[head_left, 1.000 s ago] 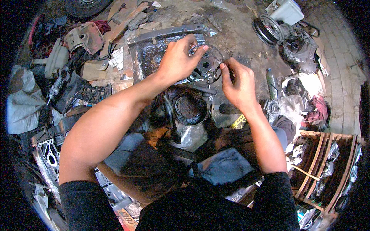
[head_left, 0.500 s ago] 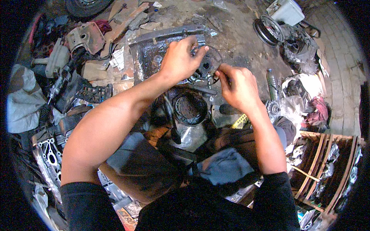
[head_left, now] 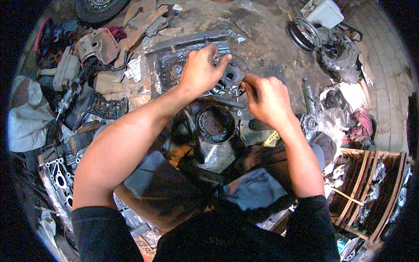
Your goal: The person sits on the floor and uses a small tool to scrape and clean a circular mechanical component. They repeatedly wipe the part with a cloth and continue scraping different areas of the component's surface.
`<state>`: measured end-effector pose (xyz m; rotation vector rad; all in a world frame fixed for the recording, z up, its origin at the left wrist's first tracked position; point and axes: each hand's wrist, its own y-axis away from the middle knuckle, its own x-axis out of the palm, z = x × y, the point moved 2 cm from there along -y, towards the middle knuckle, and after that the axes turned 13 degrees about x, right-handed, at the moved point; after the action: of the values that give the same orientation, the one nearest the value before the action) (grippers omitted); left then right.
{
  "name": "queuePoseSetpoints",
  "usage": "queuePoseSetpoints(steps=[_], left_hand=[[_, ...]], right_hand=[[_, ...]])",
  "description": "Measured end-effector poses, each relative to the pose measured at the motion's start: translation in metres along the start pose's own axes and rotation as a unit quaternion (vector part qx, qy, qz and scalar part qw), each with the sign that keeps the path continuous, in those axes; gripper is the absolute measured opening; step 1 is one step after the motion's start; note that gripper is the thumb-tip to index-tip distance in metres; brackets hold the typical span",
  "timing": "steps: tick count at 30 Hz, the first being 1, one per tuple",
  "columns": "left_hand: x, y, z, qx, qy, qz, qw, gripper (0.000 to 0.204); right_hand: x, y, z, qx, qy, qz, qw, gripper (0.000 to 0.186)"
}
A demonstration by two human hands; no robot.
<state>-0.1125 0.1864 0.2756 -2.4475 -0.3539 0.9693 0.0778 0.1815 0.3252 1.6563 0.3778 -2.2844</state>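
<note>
Ahead of me, both hands are raised over a shallow black tray (head_left: 168, 65) wet with oil. My left hand (head_left: 203, 67) pinches one side of a thin dark ring (head_left: 244, 63), thumb against the fingers. My right hand (head_left: 267, 96) is closed in a pinch on the ring's right side; the ring is blurred and partly hidden by my fingers. Under the hands, dark metal parts with round holes (head_left: 229, 76) sit at the tray's right end. Nearer me, a round dark housing (head_left: 215, 124) with a wide opening stands between my legs.
To the right stand a green bottle (head_left: 309, 98), gear-like metal parts and a wooden rack (head_left: 364, 187). An engine casting (head_left: 59, 179) lies at the left. Farther off are a tyre (head_left: 100, 6), a pinkish metal cover (head_left: 98, 45) and a white container (head_left: 326, 15).
My hands have shifted slightly left with the ring. The ring shows less distinctly, and more of the holed metal parts beneath is visible.
</note>
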Motion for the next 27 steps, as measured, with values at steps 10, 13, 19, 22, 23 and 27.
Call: queuePoseSetpoints(steps=[10, 13, 19, 22, 23, 27], left_hand=[[0.007, 0.002, -0.003, -0.017, 0.003, 0.021, 1.000, 0.040], [0.007, 0.003, -0.002, 0.030, -0.017, -0.014, 0.999, 0.041], [0.009, 0.002, -0.005, -0.007, -0.002, -0.003, 1.000, 0.042], [0.009, 0.003, -0.006, -0.008, -0.003, 0.000, 1.000, 0.042], [0.008, 0.003, -0.006, -0.012, -0.004, 0.005, 1.000, 0.042], [0.006, 0.002, -0.004, -0.024, -0.005, 0.014, 1.000, 0.043]], right_hand=[[0.011, -0.001, -0.008, 0.017, 0.005, -0.011, 1.000, 0.009], [0.002, 0.006, -0.005, 0.006, 0.026, 0.019, 0.999, 0.010], [0.006, -0.009, 0.000, 0.014, -0.021, -0.064, 0.998, 0.010], [0.016, -0.012, -0.004, 0.013, -0.033, -0.071, 0.997, 0.010], [0.017, -0.009, -0.006, 0.019, -0.024, -0.053, 0.998, 0.010], [0.004, 0.001, -0.006, 0.035, 0.008, 0.014, 0.999, 0.012]])
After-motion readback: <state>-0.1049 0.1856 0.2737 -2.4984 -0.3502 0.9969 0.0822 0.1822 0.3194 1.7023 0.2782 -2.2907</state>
